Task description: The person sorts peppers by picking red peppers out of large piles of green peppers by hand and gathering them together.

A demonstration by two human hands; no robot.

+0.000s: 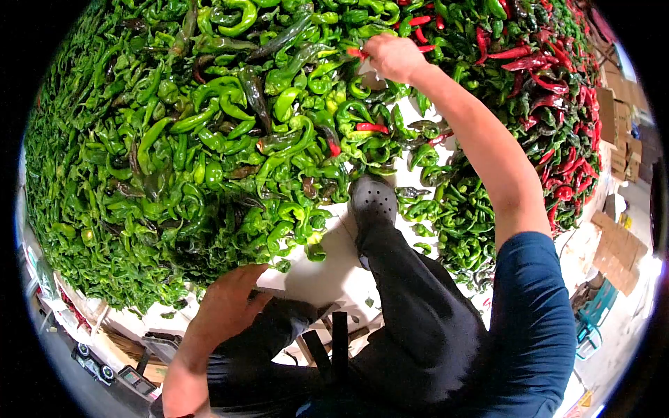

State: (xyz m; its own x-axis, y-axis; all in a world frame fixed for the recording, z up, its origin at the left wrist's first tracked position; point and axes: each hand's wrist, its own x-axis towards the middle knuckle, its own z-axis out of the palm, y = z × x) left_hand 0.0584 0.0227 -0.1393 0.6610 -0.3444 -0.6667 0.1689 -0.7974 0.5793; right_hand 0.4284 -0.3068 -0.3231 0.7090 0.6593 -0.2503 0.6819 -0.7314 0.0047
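Observation:
A large heap of green peppers (216,132) spreads over a white surface (317,275), with a few dark and red ones mixed in. At the top centre my right hand (391,58) is closed on a red pepper (356,53), whose end sticks out on the left of the fingers. My left hand (237,299) rests at the near edge of the green heap, beside my knee; its fingertips are partly hidden, and nothing shows in it. Another red pepper (372,128) lies among green ones below my right hand.
Red peppers (529,59) lie mixed with green ones on the right. My shoe (374,200) rests between the heaps. Cardboard boxes (619,251) and a teal plastic item (592,313) stand at the far right. A device with a screen (136,380) is at lower left.

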